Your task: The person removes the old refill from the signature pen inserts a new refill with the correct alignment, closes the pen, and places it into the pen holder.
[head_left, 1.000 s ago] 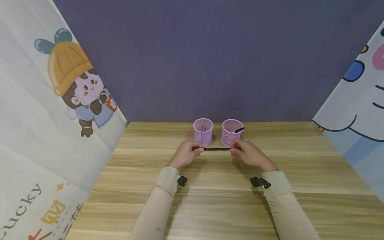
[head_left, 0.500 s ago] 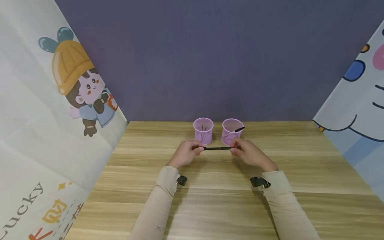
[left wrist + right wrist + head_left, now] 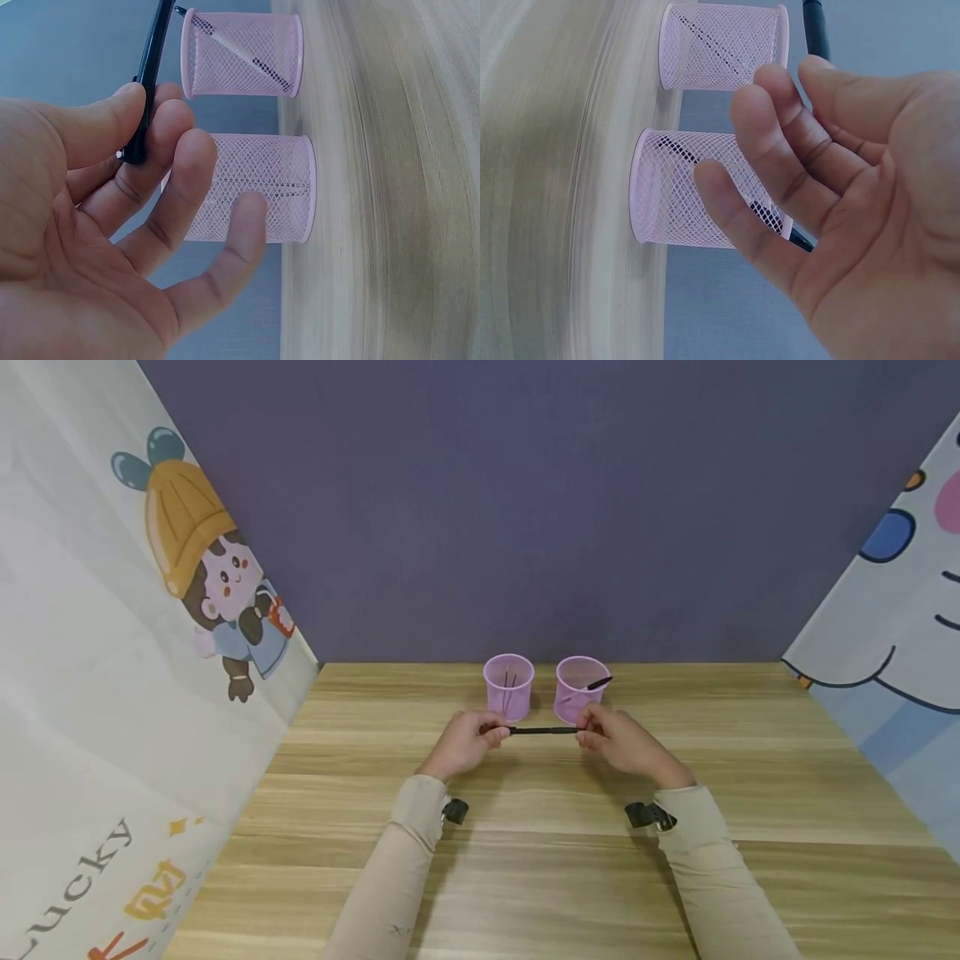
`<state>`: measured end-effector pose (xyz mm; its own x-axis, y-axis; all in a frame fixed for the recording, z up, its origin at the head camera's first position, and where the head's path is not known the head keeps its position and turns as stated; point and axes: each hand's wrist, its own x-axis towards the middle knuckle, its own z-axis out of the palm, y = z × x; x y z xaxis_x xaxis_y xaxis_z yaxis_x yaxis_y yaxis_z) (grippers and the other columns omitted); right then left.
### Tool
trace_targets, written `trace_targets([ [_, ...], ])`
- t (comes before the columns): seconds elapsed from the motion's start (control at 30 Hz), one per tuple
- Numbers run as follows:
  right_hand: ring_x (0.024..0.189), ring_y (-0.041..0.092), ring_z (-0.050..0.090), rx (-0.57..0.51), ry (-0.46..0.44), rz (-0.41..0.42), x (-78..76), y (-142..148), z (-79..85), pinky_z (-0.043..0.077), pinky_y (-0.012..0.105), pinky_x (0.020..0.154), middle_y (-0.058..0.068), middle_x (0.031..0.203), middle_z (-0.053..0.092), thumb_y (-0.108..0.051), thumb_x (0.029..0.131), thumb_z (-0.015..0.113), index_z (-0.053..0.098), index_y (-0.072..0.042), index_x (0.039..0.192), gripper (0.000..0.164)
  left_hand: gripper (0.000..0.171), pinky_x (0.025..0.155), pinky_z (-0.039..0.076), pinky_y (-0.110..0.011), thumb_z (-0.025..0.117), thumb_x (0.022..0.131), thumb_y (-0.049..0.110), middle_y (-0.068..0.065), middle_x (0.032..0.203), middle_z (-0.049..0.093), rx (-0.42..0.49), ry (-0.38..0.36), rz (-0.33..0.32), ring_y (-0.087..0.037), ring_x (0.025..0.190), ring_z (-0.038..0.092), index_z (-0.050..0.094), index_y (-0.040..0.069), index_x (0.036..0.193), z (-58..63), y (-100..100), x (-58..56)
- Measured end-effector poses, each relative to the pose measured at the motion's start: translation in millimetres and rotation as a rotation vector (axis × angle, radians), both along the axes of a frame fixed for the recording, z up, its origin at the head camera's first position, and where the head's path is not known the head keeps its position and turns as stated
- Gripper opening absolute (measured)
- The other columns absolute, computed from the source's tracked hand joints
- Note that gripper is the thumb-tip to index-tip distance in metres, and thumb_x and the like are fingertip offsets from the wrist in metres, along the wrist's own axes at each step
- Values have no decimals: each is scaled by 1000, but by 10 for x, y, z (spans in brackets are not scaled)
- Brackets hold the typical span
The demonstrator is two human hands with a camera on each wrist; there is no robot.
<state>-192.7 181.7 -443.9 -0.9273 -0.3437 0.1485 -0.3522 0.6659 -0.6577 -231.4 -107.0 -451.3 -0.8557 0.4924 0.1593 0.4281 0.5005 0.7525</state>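
A black pen [image 3: 543,731] is held level between both hands, in front of two pink mesh pen cups. My left hand [image 3: 467,745] pinches its left end between thumb and fingertips; the left wrist view shows the pen's black end [image 3: 135,150] poking out past the thumb. At the other end, my right hand [image 3: 618,742] pinches the pen with thumb and fingers, the little finger extended. Behind the left hand stands the left cup [image 3: 509,700] with two thin dark sticks inside. The right cup [image 3: 579,702], behind the right hand, contains a pen with a black tip [image 3: 600,683] leaning over its rim.
Both cups stand near the back of a wood-grain table [image 3: 555,877], before a dark blue-grey wall [image 3: 540,510]. White printed cloths flank it, with a cartoon figure on the left cloth [image 3: 75,635]. Dark straps [image 3: 454,812] are at both wrists.
Hands, pen and cups stay almost still. The left printed cloth shifts slightly to the right.
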Motion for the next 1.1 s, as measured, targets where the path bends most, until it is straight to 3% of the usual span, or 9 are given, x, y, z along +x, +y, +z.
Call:
trace_targets([
  [0.33,69,12,57,-6,-4,16,-2,-10,27,47,24,60,13,81,67,-2,100,62,57,-1,100,5,16,64,51,-27,64,101,18,-2,79,68,-1,-6,4,-12,72,60,75,8,99,-4,-6,-7],
  [0.87,74,12,56,-15,17,-7,8,-8,16,47,25,65,3,82,64,-10,97,69,58,-5,101,12,13,63,49,-25,65,101,17,-2,78,67,9,0,8,-11,70,58,75,11,95,11,-5,6],
  [1.0,71,11,56,-25,10,-3,8,-10,14,48,26,65,3,80,64,-18,102,63,62,-8,100,10,14,63,50,-25,65,100,16,-4,78,68,13,5,5,-11,71,58,75,7,98,10,-12,10],
  [1.1,66,10,54,-14,9,-4,8,-15,15,46,26,61,2,74,62,-20,107,54,64,-9,93,20,16,63,50,-25,65,100,16,-4,79,69,15,4,4,-11,71,59,75,4,101,18,-13,18],
])
